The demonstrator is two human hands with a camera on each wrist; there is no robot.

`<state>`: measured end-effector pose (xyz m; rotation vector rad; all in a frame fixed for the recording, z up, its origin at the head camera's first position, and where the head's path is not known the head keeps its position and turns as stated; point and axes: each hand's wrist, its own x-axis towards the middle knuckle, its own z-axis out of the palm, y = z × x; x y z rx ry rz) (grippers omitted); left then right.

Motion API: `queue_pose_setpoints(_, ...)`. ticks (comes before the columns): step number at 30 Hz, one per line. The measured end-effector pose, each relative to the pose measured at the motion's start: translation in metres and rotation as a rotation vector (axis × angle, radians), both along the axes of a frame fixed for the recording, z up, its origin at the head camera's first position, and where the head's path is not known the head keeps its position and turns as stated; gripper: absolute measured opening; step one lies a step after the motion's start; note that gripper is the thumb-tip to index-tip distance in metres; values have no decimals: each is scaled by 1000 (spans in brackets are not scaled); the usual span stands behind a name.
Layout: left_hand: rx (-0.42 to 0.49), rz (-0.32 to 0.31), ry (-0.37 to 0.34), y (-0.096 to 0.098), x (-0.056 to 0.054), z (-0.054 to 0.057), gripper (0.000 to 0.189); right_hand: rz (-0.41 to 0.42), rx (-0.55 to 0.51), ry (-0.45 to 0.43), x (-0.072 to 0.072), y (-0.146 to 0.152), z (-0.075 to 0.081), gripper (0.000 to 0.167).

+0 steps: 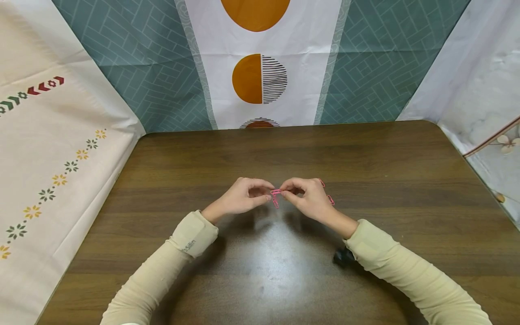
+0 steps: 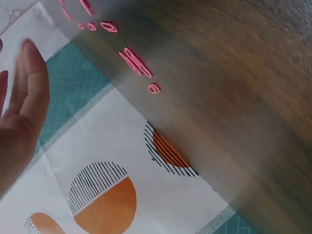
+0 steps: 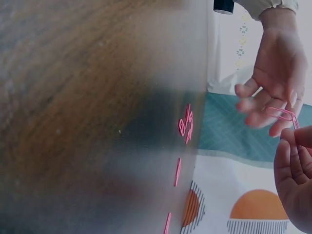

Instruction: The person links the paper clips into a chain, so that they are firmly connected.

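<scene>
In the head view, my right hand point(image 1: 307, 197) pinches a pink paper clip point(image 1: 276, 192) between thumb and forefinger. A second pink paper clip point(image 1: 276, 203) dangles from it; the right wrist view shows the hanging clip point(image 3: 278, 113) as a loop hooked on the pinched one. My left hand point(image 1: 244, 197) is close by on the left, thumb and fingers apart around the clip's free end. Its fingers are spread and relaxed in the right wrist view. Beyond the right hand, more paper clips point(image 1: 331, 199) lie on the wooden table point(image 1: 195, 158), partly hidden by that hand.
Several loose pink paper clips point(image 2: 136, 62) are scattered on the tabletop in the left wrist view. A black object point(image 1: 343, 257) is beside the right cuff. Patterned cloth point(image 1: 150, 67) hangs along the table's far edge, and pale cloth flanks both sides.
</scene>
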<state>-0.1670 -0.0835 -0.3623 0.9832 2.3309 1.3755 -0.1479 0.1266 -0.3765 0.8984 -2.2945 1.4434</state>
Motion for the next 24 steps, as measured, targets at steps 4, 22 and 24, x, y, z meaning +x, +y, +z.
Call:
queue_pose_setpoints(4, 15, -1, 20, 5, 6, 13, 17, -10, 10, 33, -1, -1, 0, 11)
queue_pose_setpoints(22, 98, 59, 43, 6, 2, -3, 14, 14, 19, -39, 0, -4, 2, 12)
queue_pose_setpoints(24, 99, 54, 65, 6, 1, -4, 14, 14, 23, -69, -1, -3, 3, 8)
